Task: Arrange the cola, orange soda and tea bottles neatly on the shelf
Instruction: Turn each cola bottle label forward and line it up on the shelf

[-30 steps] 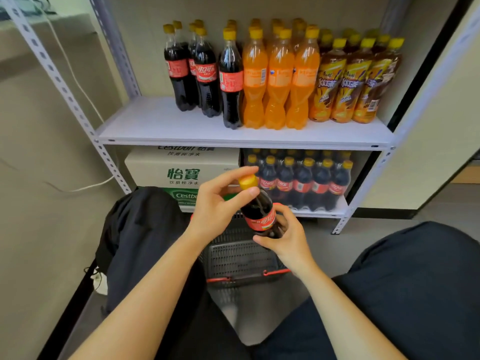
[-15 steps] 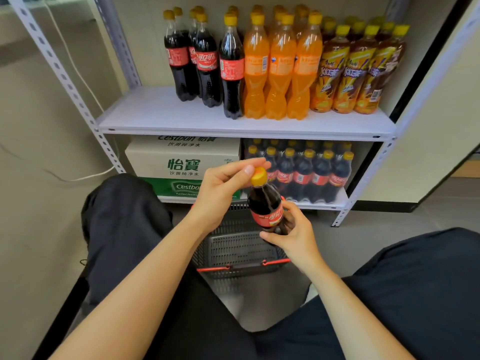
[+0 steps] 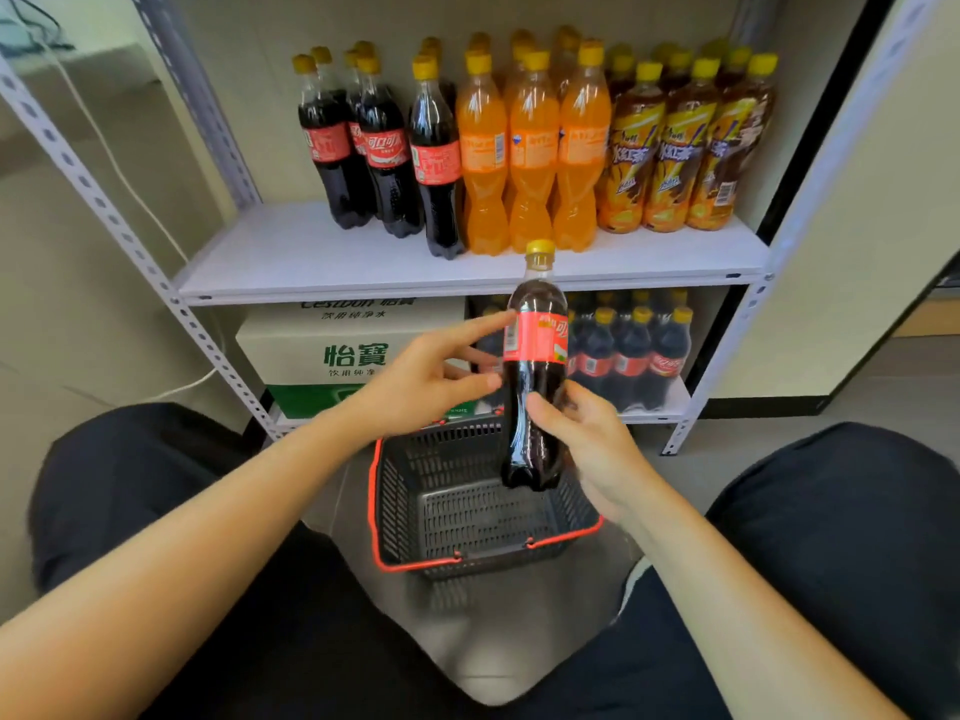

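The cola bottle (image 3: pixel 535 337) hung upright over the basket (image 3: pixel 384 511), nearer than the shelf (image 3: pixel 311 257). The grip of the right hand (image 3: pixel 597 449) was clamped on its lower waist. The left hand (image 3: pixel 421 387) was apart, fingers (image 3: pixel 483 327) straight against the label. Held so low, the bottle might tip, slip, or topple the shelved colas (image 3: pixel 387 158).

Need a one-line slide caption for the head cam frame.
Right hand holds a cola bottle upright over the basket, left hand at its label, facing the stocked shelf.
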